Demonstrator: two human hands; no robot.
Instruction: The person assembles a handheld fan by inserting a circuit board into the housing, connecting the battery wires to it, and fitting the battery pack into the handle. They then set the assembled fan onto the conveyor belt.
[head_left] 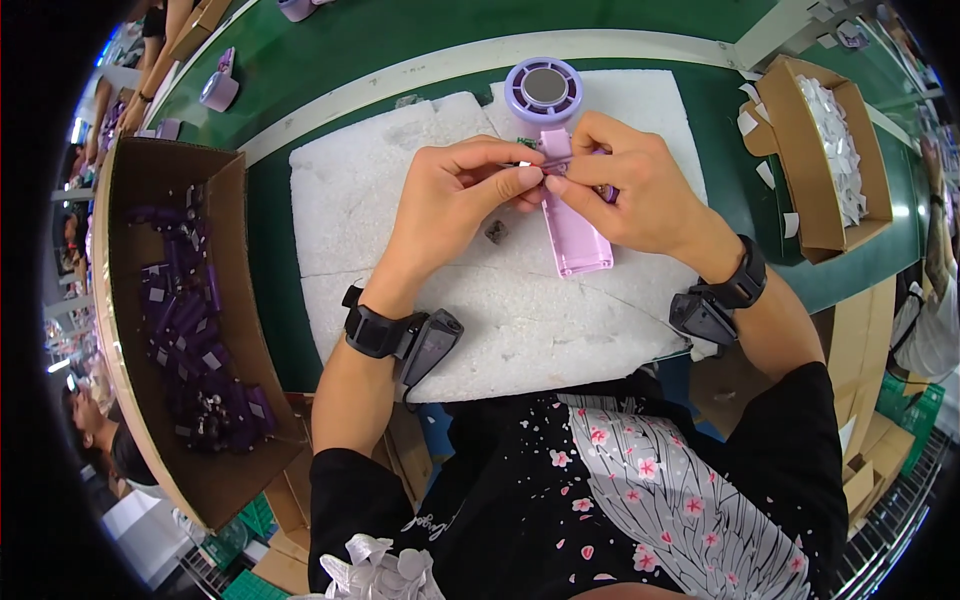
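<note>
An opened handheld fan lies on the white foam board [380, 190], its round lavender head [512, 100] at the far end and its pink handle shell [580, 238] toward me. Over the upper part of the handle, my left hand [465, 190] and my right hand [635, 180] meet with thumbs and forefingers pinched. What lies between the left fingertips is too small to name. A small green circuit board [526, 144] shows just beyond them. Under my right hand's curled fingers sits a purple cylinder [608, 192], apparently a battery, mostly hidden. A small dark metallic piece [496, 232] lies beside the handle.
At the left stands a cardboard box [235, 300] of purple cylinders with white labels. Another cardboard box [868, 165] with white pieces stands at the right, near loose white scraps [766, 176]. More fan parts [220, 90] lie on the green bench at the far left.
</note>
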